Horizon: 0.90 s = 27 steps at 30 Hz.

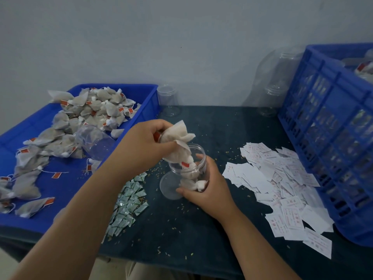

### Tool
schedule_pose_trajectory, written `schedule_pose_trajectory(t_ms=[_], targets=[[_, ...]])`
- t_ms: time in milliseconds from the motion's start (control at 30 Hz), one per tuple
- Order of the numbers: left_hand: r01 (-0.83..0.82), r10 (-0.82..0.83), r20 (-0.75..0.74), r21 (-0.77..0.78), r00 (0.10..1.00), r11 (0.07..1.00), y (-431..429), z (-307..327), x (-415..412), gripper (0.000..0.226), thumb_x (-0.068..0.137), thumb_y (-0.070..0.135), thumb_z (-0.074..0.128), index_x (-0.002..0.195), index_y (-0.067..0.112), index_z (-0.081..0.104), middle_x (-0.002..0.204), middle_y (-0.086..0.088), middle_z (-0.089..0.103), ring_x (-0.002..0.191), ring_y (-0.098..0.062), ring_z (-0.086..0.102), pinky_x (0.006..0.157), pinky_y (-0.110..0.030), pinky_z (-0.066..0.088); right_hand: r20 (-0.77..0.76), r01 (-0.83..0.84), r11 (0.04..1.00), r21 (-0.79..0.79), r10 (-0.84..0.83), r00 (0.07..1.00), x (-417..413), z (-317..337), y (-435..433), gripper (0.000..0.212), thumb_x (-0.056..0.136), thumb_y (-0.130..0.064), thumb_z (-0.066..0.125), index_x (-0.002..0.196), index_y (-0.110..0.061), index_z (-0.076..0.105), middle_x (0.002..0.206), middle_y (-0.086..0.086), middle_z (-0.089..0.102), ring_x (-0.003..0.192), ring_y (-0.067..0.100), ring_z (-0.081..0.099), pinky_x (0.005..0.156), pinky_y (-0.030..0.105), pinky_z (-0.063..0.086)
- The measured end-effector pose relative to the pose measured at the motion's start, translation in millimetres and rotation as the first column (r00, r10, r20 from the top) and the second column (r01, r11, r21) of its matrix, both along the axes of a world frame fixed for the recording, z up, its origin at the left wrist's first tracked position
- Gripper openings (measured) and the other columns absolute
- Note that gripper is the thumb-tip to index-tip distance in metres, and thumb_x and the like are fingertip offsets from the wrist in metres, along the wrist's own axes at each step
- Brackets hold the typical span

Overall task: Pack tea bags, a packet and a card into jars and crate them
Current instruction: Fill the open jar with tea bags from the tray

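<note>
The tea-bag step is in hand. The left hand (144,143) has its fingers and thumb curled round a bunch of tea bags (179,136), pinching them together just over the mouth of a clear jar (198,158), with the lowest bags already hanging inside. The right hand (205,190) grips the jar from the side near its bottom, fingers wrapped round the wall, holding it slightly tilted above the dark table (201,229); a few bags already lie in the bottom. The next move likely calls for loosening the left fingers so the bunch drops in, perhaps with a push, since the bags are bulky and their corners overlap the rim. After that a packet from the green-and-white pile (129,201) and a card from the white heap (282,188) are wanted. More tea bags wait in the blue tray (113,85) to the left, and the blue crate (323,110) stands to the right.
</note>
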State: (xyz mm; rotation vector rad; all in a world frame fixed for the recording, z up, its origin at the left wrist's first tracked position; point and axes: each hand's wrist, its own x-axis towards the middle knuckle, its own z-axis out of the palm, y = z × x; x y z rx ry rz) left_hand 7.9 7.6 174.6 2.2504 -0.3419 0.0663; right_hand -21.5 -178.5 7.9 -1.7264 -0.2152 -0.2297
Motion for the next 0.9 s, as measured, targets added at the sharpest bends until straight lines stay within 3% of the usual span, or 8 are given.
schedule_pose_trajectory(t_ms=[100,200,367,500,600,767,833,900], targets=[[-0.017,0.008,0.062,0.135,0.998,0.991,-10.2,-8.9,-3.4,0.020,0.078,0.027,0.088,0.085,0.030,0.069,0.075,0.014,0.070,0.066,0.003,0.061,0.057,-0.012,0.046,-0.016,-0.004,1.000,0.005,0.004,1.000,0.3,0.4,-0.3,0.084,0.073,-0.036,0.099,0.141,-0.050,0.053,0.137,-0.015,0.071,0.125,0.013,0.071,0.101,0.040,0.061],[-0.012,0.012,0.001,0.166,1.000,0.986,-14.6,-14.8,-3.5,0.023,0.076,0.041,0.089,0.085,0.030,0.070,0.073,0.013,0.070,0.065,0.004,0.061,0.056,-0.012,0.044,-0.014,-0.019,1.000,-0.015,0.019,1.000,2.0,-1.8,-0.2,0.085,0.073,-0.036,0.100,0.145,-0.041,0.054,0.138,-0.012,0.071,0.126,0.015,0.071,0.102,0.051,0.061],[-0.027,0.023,-0.041,-0.097,0.999,0.995,-5.6,-5.4,-3.9,0.014,0.093,0.027,0.074,0.105,0.035,0.075,0.093,0.013,0.077,0.086,-0.007,0.074,0.082,-0.031,0.062,-0.018,0.002,1.000,-0.004,-0.002,1.000,2.2,-3.3,0.0,0.088,0.071,-0.037,0.101,0.144,-0.047,0.052,0.142,-0.015,0.068,0.130,0.012,0.068,0.106,0.049,0.060],[-0.065,0.067,0.003,-0.197,0.998,0.978,-3.7,5.2,-1.6,0.030,0.087,0.025,0.082,0.113,0.036,0.070,0.100,0.018,0.076,0.090,-0.001,0.074,0.079,-0.024,0.061,-0.022,-0.002,1.000,0.006,0.002,1.000,2.9,-3.3,0.4,0.089,0.071,-0.036,0.101,0.144,-0.048,0.052,0.144,-0.015,0.068,0.132,0.012,0.067,0.107,0.050,0.059],[0.037,-0.032,-0.068,0.070,0.997,0.997,-6.7,5.5,-3.5,0.044,0.082,0.036,0.086,0.119,0.041,0.063,0.103,0.023,0.072,0.084,0.007,0.070,0.070,-0.015,0.057,-0.021,0.009,1.000,0.007,-0.009,1.000,3.2,-3.5,0.5,0.088,0.071,-0.038,0.101,0.144,-0.044,0.053,0.140,-0.012,0.070,0.128,0.015,0.070,0.105,0.054,0.059],[0.113,-0.096,-0.084,0.226,0.992,0.968,-11.6,0.0,-11.7,0.030,0.085,0.015,0.084,0.104,0.034,0.071,0.094,0.015,0.073,0.084,0.003,0.071,0.081,-0.022,0.060,-0.019,-0.008,1.000,0.002,0.009,1.000,0.1,-2.4,-0.1,0.085,0.070,-0.035,0.101,0.139,-0.053,0.054,0.133,-0.013,0.074,0.119,0.014,0.075,0.099,0.046,0.064],[0.160,-0.146,-0.067,0.365,0.987,0.917,-16.3,1.2,-12.3,0.022,0.092,0.013,0.076,0.101,0.032,0.073,0.092,0.014,0.074,0.086,-0.002,0.070,0.083,-0.024,0.058,-0.012,-0.019,1.000,-0.015,0.019,1.000,-0.7,-1.1,0.1,0.086,0.071,-0.033,0.101,0.141,-0.049,0.054,0.133,-0.012,0.073,0.120,0.014,0.074,0.096,0.041,0.064],[0.265,-0.247,-0.111,0.581,0.962,0.769,-25.3,2.9,-13.3,0.018,0.100,0.018,0.065,0.107,0.033,0.070,0.097,0.013,0.072,0.089,-0.009,0.068,0.081,-0.027,0.054,0.001,-0.014,1.000,-0.025,0.014,1.000,-1.9,1.0,0.0,0.084,0.070,-0.032,0.101,0.140,-0.047,0.056,0.132,-0.013,0.073,0.119,0.011,0.074,0.092,0.029,0.063]])
